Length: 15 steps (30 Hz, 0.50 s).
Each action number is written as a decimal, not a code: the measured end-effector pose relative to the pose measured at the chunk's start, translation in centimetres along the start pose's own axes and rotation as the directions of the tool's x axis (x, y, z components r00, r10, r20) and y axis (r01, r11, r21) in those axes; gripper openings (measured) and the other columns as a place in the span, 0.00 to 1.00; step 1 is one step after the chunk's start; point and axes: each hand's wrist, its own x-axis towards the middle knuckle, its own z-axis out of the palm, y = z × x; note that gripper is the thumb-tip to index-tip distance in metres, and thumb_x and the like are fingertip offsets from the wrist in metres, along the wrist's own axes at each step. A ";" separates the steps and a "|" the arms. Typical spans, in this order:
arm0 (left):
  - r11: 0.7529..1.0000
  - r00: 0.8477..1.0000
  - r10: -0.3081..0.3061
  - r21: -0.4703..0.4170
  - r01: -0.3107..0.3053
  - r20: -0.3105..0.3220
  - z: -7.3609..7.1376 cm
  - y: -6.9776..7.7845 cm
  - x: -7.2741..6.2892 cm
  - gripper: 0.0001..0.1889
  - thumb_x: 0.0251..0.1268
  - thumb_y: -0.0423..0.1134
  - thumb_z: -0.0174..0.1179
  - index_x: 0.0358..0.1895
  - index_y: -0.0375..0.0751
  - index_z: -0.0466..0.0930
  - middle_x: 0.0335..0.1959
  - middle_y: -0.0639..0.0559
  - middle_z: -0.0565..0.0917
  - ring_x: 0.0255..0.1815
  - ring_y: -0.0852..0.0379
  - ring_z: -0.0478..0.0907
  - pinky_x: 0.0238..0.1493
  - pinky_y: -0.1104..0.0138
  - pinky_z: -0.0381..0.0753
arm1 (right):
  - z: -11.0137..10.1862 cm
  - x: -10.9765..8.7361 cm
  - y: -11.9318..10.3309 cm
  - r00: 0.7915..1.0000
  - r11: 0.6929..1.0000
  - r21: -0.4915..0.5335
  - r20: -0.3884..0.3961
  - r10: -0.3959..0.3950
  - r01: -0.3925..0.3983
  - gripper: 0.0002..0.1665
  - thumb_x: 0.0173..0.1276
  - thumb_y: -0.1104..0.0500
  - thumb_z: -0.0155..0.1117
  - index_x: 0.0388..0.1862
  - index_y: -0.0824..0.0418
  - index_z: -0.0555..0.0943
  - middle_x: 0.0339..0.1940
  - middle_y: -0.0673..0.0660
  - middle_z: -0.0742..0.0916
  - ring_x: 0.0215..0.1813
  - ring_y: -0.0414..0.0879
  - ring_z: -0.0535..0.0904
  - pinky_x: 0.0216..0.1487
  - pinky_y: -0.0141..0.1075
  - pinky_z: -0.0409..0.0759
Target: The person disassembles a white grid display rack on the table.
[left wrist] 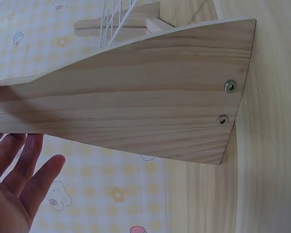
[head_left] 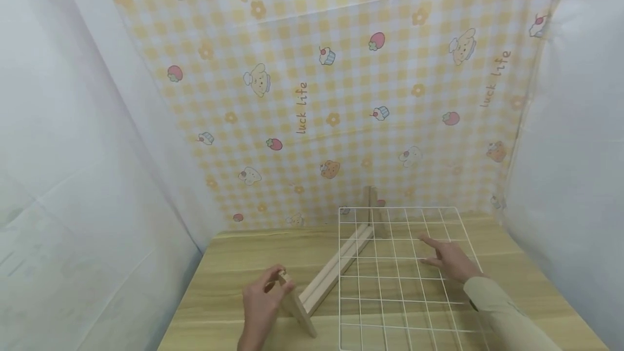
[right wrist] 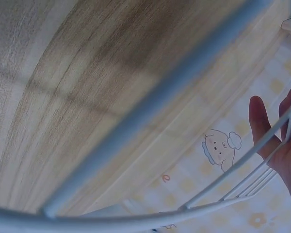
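My left hand [head_left: 263, 298] grips the upper end of a wooden side panel [head_left: 297, 307] of a stand. In the left wrist view, two hex-socket bolts [left wrist: 230, 86] sit near that panel's broad lower end. Two parallel wooden rails [head_left: 336, 268] run back from it to a second side panel [head_left: 372, 203], partly behind the mesh. A white wire grid [head_left: 339, 291] is held up at the right, overlapping the rails. My right hand [head_left: 453, 261] holds the grid among its wires, thumb and forefinger pointing left. In the right wrist view, wires cross in front of its fingers [right wrist: 258, 116].
The stand rests on a wood-grain table [head_left: 209, 291]. Behind it hangs a yellow checked cloth [head_left: 341, 85] with cartoon prints. White sheets [head_left: 97, 177] close off the left and right sides.
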 end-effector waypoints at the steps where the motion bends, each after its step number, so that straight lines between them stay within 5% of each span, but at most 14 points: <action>1: 1.000 1.000 0.001 0.008 -0.001 -0.003 0.0 0.1 -0.1 0.20 0.44 0.39 0.79 0.45 0.42 0.87 0.42 0.42 0.91 0.44 0.41 0.89 0.45 0.55 0.92 | 0.0 0.0 0.0 1.000 1.000 -0.001 0.008 0.004 -0.004 0.39 0.63 0.55 0.71 0.70 0.66 0.71 0.16 0.42 0.70 0.18 0.31 0.60 0.23 0.25 0.71; 5: 0.999 0.999 -0.034 0.021 0.033 0.011 0.0 0.6 -0.8 0.21 0.41 0.39 0.80 0.44 0.44 0.87 0.42 0.45 0.91 0.44 0.42 0.90 0.46 0.55 0.91 | 0.1 0.0 0.2 0.999 1.000 0.002 0.020 0.029 -0.029 0.39 0.62 0.56 0.72 0.70 0.66 0.71 0.16 0.43 0.71 0.19 0.32 0.60 0.22 0.25 0.70; 11: 0.998 0.998 0.056 0.031 -0.055 -0.022 0.5 1.0 -1.8 0.22 0.34 0.37 0.81 0.40 0.43 0.86 0.40 0.48 0.92 0.42 0.44 0.90 0.46 0.55 0.91 | 0.4 -0.2 0.7 0.998 0.998 -0.010 0.033 0.059 -0.059 0.39 0.62 0.55 0.72 0.70 0.66 0.71 0.17 0.44 0.72 0.19 0.32 0.61 0.22 0.26 0.69; 15: 0.999 0.999 0.048 0.024 -0.048 -0.014 0.7 1.4 -2.5 0.23 0.35 0.40 0.81 0.40 0.42 0.86 0.41 0.47 0.91 0.44 0.43 0.90 0.47 0.55 0.91 | 0.5 -0.4 0.8 0.997 0.998 -0.001 0.040 0.069 -0.069 0.39 0.62 0.54 0.72 0.69 0.67 0.71 0.16 0.45 0.72 0.19 0.32 0.60 0.21 0.26 0.69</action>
